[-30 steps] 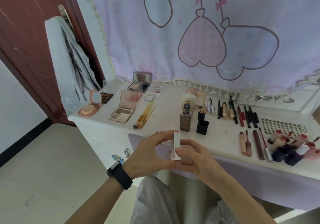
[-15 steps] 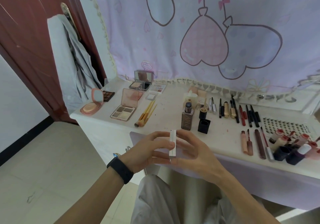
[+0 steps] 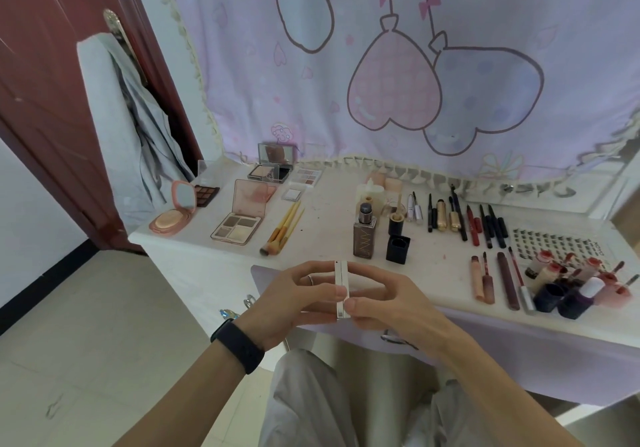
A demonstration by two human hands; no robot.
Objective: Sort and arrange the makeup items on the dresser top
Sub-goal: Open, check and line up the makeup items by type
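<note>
Pinching a slim white case (image 3: 341,287) between left hand (image 3: 291,299) and right hand (image 3: 391,304), with the fingers of both curling round its flat faces. Holding it upright and edge-on, in the air just off the front edge of the dresser top (image 3: 329,218), near the middle and not touching the surface. Showing a thin seam down the near edge, so probably pressing the two halves shut or checking the closure before setting it down; not telling which from this angle.

Noting groups laid out by kind, which is likely guiding where the case belongs:
- Keeping flat cases toward the left edge: round pink compact (image 3: 173,220), open eyeshadow palette (image 3: 239,227), and more palettes at the back left corner.
- Laying brushes (image 3: 282,230) just beside that palette.
- Standing a foundation bottle (image 3: 364,239) and black cap (image 3: 398,248) mid-top.
- Lining pencils (image 3: 485,227) in a row toward the back right.
- Clustering lip glosses (image 3: 483,282) near the front right.

Judging the case as belonging with the left-side palettes.
</note>
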